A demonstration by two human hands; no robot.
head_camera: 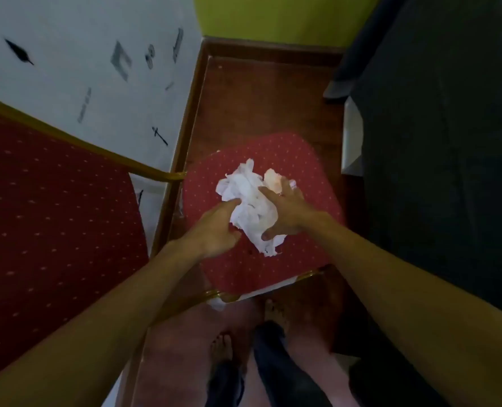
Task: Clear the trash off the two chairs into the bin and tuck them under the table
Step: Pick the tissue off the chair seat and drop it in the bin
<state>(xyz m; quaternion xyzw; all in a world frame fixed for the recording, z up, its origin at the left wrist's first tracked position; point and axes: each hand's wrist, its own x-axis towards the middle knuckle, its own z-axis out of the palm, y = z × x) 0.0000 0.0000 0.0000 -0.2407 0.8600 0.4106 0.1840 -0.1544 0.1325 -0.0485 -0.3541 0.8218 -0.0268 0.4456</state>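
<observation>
A pile of crumpled white paper trash [248,198] lies on the red dotted seat of a chair [299,160] right below me. My left hand [217,227] presses against the pile's left side, fingers curled toward it. My right hand [285,210] lies over the pile's right side, fingers spread across the paper and a pinkish crumpled piece [273,179]. Both hands squeeze the pile between them. A second red chair [47,218] with a gold frame fills the left of the view. No bin is in sight.
A white table top [97,69] with dark scribbles stands at the upper left, its wooden edge beside the chair. A dark upholstered piece of furniture [437,142] rises on the right. The floor is brown wood; my bare feet [223,348] stand below the seat.
</observation>
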